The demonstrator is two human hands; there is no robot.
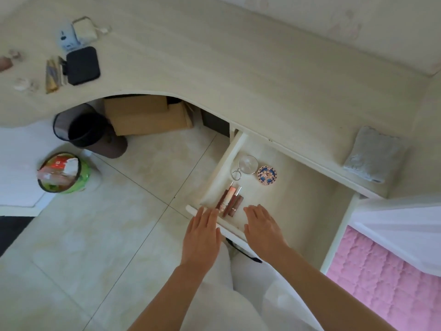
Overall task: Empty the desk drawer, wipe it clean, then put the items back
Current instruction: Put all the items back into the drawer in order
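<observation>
drawer (293,187) pulled out | hands (202,232) flat at front (holding nothing)

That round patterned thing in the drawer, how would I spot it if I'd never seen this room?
Find the open drawer under the desk's right end. Near its back lie two round things: the blue and pink patterned compact is on the right, beside a clear round mirror with a ring. The lipstick tubes lie nearer the front.

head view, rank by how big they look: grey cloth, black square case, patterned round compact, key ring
1. grey cloth on the desk edge
2. black square case, nearly as big; it lies farther off, so this order is unsure
3. patterned round compact in the drawer
4. key ring, smallest
</observation>
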